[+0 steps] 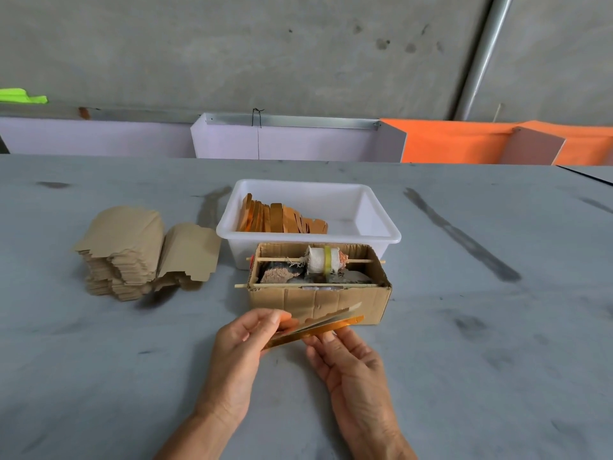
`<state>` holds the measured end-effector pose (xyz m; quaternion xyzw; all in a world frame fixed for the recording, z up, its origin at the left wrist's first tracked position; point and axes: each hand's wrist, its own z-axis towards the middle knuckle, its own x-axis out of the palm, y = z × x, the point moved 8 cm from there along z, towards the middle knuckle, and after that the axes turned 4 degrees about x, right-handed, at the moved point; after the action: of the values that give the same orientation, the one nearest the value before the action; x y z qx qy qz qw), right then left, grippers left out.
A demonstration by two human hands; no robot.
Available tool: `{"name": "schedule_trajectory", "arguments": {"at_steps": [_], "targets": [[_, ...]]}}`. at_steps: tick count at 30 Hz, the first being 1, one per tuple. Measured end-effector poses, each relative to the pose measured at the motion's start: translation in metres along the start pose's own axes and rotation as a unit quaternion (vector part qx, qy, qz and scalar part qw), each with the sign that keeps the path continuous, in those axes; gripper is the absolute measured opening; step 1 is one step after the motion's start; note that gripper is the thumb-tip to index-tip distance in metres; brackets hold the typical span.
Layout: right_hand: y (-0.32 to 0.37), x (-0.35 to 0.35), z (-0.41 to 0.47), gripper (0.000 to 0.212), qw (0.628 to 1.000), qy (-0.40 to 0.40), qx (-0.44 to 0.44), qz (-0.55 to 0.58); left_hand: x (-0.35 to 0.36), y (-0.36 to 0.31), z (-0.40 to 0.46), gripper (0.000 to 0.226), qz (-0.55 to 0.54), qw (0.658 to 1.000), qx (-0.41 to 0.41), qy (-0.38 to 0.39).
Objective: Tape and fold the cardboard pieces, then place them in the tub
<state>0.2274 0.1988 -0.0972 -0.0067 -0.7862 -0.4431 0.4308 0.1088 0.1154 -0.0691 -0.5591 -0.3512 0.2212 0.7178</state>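
A folded, gold-faced cardboard piece (pixel 326 322) is held edge-on just above the table, in front of the brown box. My left hand (pixel 240 353) grips its left end, thumb on top. My right hand (pixel 345 356) pinches its lower edge from underneath. A white plastic tub (pixel 381 227) stands behind the box, with a row of folded gold pieces (pixel 282 219) upright in its left half. A stack of flat brown cardboard blanks (pixel 132 254) lies on the table to the left.
An open corrugated box (pixel 318 300) holds a tape roll (pixel 326 258) on a wooden skewer, with stones under it. The grey table (pixel 481 360) stretches wide on both sides. Lilac and orange panels stand along its far edge.
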Motion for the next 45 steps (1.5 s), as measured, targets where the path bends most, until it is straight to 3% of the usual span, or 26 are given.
{"name": "schedule_trajectory", "arguments": {"at_steps": [3, 12, 23, 36, 41, 45], "targets": [[0.0, -0.001, 0.0, 0.03, 1.0, -0.003, -0.005, -0.006, -0.001, 0.004, 0.002, 0.006, -0.004, 1.0, -0.011, -0.006], [-0.001, -0.002, 0.0, 0.02, 1.0, -0.008, -0.01, -0.015, -0.003, 0.013, 0.007, 0.024, 0.03, 0.999, -0.037, 0.01], [0.0, 0.005, -0.004, 0.015, 0.999, 0.007, -0.01, -0.047, 0.0, 0.016, 0.003, 0.016, 0.087, 0.991, -0.09, 0.046], [-0.002, 0.007, -0.004, 0.017, 0.995, 0.014, -0.022, -0.098, 0.001, 0.006, 0.002, 0.016, 0.111, 0.991, -0.044, 0.066], [-0.001, 0.007, -0.008, 0.007, 0.987, 0.004, -0.03, -0.16, 0.0, 0.002, 0.001, 0.017, 0.143, 0.987, -0.025, 0.074], [0.004, 0.007, -0.008, 0.02, 0.974, -0.018, -0.055, -0.22, 0.004, 0.002, -0.002, 0.018, 0.167, 0.982, -0.015, 0.087]]}}
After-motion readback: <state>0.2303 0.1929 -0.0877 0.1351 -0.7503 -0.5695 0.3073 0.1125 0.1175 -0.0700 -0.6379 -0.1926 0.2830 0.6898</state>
